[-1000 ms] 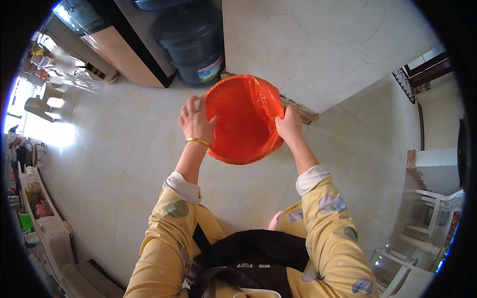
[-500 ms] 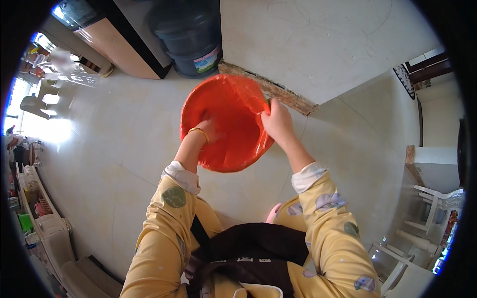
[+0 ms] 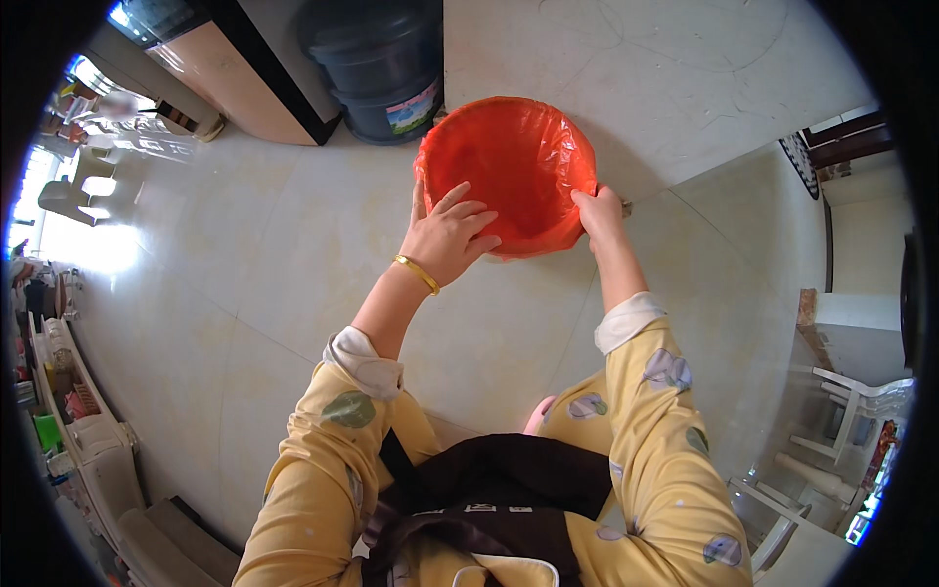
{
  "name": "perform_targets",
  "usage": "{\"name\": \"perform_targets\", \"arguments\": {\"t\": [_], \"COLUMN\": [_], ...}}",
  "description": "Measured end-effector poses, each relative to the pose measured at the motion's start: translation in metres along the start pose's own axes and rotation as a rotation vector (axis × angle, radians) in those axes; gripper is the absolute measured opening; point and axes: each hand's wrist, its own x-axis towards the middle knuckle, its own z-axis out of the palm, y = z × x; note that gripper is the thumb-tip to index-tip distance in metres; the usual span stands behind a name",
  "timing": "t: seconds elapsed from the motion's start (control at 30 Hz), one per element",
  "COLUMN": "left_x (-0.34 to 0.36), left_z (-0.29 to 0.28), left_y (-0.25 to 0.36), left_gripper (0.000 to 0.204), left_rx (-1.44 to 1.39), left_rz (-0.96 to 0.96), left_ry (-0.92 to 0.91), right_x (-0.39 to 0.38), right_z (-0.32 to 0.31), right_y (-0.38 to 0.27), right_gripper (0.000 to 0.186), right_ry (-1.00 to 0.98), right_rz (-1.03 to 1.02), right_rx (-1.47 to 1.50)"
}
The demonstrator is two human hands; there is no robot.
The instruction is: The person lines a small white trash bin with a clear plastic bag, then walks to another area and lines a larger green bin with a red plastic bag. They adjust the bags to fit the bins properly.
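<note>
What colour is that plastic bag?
The bag is bright orange-red, clearest in the head view.

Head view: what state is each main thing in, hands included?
Red plastic bag: open, mouth spread round.
Left hand: fingers spread at the bag's near-left rim.
Right hand: closed on its right rim.
Water bottle: standing, fill unclear.
Sleeves: cuffs turned back.

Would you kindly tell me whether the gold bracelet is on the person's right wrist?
No, the gold bracelet is on the left wrist, while the right hand, gripping the red plastic liner, has none.
</note>
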Motion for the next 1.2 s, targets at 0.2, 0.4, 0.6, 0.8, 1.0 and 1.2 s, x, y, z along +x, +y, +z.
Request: {"name": "perform_targets", "arguments": {"t": [0.2,0.4,0.6,0.8,1.0,1.2], "left_x": [0.0,0.001,0.001,0.0,-0.006,-0.008], "left_z": [0.015,0.019,0.02,0.027,0.036,0.039], "left_y": [-0.004,-0.004,0.001,0.001,0.019,0.024], "left_gripper": [0.032,0.031,0.029,0.023,0.017,0.014], "left_rx": [0.062,0.064,0.075,0.023,0.101,0.14], "left_rz": [-0.076,-0.116,-0.108,-0.067,-0.082,-0.065], "left_ry": [-0.067,-0.127,-0.143,-0.112,-0.1,-0.086], "right_x": [0.014,0.015,0.019,0.008,-0.013,0.005], "right_z": [0.012,0.015,0.002,0.003,0.038,0.069], "right_y": [0.03,0.039,0.036,0.013,-0.018,0.0], "right_gripper": [0.03,0.032,0.041,0.042,0.026,0.043], "right_ry": [0.033,0.006,-0.185,0.164,-0.253,-0.281], "right_rz": [0.023,0.042,0.088,-0.276,-0.979,-0.735], "right_rx": [0.062,0.063,0.083,-0.486,-0.467,-0.838]}}
